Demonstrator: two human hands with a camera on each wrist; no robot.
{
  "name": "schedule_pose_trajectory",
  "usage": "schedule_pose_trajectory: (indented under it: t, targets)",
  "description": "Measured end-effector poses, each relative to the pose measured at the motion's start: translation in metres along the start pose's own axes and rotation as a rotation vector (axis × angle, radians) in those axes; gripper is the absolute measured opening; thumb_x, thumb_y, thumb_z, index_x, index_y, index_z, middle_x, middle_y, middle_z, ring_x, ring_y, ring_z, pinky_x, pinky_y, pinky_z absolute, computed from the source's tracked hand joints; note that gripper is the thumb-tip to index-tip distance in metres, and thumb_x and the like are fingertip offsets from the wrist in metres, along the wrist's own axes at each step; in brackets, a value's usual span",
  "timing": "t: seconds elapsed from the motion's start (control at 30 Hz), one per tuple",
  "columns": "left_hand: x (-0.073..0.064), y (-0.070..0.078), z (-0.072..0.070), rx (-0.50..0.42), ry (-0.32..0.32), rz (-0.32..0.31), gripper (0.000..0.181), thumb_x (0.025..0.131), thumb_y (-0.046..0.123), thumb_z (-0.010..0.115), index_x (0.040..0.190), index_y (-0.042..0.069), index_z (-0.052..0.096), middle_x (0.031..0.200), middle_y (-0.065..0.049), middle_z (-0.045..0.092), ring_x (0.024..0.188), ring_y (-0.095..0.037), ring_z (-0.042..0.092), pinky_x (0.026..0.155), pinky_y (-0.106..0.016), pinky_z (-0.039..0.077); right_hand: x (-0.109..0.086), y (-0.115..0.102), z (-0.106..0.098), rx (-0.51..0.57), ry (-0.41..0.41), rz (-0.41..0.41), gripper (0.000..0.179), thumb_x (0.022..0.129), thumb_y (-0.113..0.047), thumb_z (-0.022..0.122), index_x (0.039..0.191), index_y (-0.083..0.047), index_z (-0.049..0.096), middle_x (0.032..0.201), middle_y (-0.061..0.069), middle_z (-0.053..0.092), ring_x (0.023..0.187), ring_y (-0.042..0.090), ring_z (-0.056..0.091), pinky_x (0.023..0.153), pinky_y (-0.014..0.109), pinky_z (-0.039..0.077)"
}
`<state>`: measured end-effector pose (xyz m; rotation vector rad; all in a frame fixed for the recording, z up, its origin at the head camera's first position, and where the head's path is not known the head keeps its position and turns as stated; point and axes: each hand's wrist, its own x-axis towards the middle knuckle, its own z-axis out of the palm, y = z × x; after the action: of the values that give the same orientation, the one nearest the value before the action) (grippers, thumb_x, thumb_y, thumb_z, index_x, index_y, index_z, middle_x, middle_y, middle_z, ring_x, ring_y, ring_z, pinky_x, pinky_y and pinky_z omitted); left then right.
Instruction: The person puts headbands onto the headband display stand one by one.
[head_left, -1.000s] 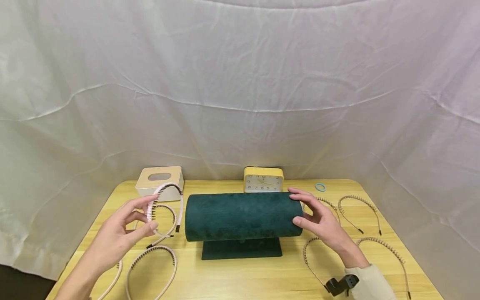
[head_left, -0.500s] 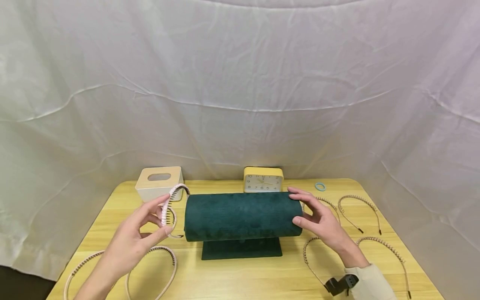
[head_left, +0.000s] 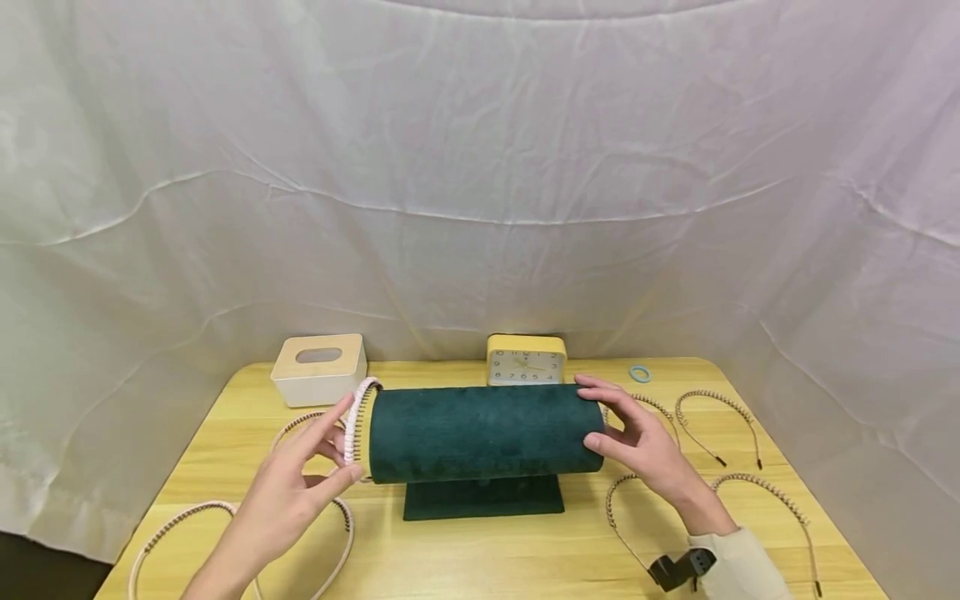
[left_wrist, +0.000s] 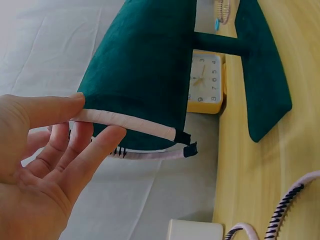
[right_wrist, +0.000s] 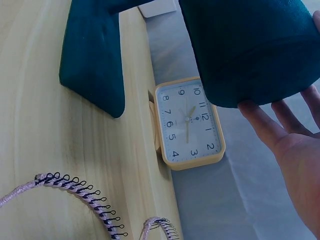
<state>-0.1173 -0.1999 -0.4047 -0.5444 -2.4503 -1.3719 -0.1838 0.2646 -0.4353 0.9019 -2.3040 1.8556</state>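
Observation:
A dark green velvet headband stand [head_left: 483,433], a horizontal roll on a flat base, stands mid-table. At its left end my left hand [head_left: 288,496] pinches a pale pink wrapped headband [head_left: 351,429] with dark inner teeth, thumb in front and fingers behind. In the left wrist view, the headband [left_wrist: 135,124] arcs around the very end of the roll, its two black tips side by side past the roll's underside. My right hand [head_left: 645,446] holds the roll's right end, thumb on the front and fingers over the top; in the right wrist view its fingertips touch the end's edge.
More pink headbands [head_left: 183,510] lie on the left of the wooden table [head_left: 420,558]. Several beige toothed headbands [head_left: 776,492] lie on the right. Behind stand a tissue box [head_left: 318,375], a yellow clock [head_left: 527,360] and a blue ring [head_left: 640,374]. White cloth [head_left: 480,167] hangs around.
My left hand has moved right with the pink headband, from in front of the tissue box to the roll's left end. My right hand has stayed at the roll's right end.

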Motion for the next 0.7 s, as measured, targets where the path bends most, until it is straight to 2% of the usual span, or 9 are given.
schedule_pose_trajectory:
  t: [0.23, 0.5, 0.7]
  targets:
    - [0.000, -0.003, 0.008, -0.027, -0.011, -0.002, 0.091, 0.089, -0.002, 0.086, 0.167, 0.022, 0.046, 0.107, 0.000, 0.062, 0.093, -0.004, 0.065, 0.065, -0.028, 0.065, 0.000, -0.001, 0.000, 0.000, -0.002, -0.003, 0.058, 0.100, 0.011, 0.068, 0.155, -0.001, 0.052, 0.174, 0.014, 0.038, 0.157, 0.005, 0.042, 0.111, 0.024, 0.054]
    - [-0.003, -0.002, 0.013, -0.014, 0.013, 0.009, 0.091, 0.088, -0.002, 0.088, 0.166, 0.025, 0.048, 0.106, 0.003, 0.062, 0.091, -0.003, 0.064, 0.067, -0.026, 0.065, 0.000, 0.003, 0.000, 0.004, -0.004, -0.009, 0.058, 0.100, 0.012, 0.067, 0.155, 0.000, 0.052, 0.174, 0.011, 0.039, 0.156, 0.005, 0.044, 0.108, 0.025, 0.056]
    - [-0.001, 0.001, 0.017, -0.031, -0.009, 0.008, 0.089, 0.091, -0.001, 0.086, 0.166, 0.026, 0.048, 0.106, 0.002, 0.062, 0.091, -0.004, 0.065, 0.067, -0.026, 0.065, -0.001, 0.007, -0.001, 0.018, 0.000, -0.017, 0.057, 0.100, 0.013, 0.066, 0.154, 0.001, 0.052, 0.173, 0.011, 0.039, 0.156, 0.005, 0.044, 0.108, 0.024, 0.056]
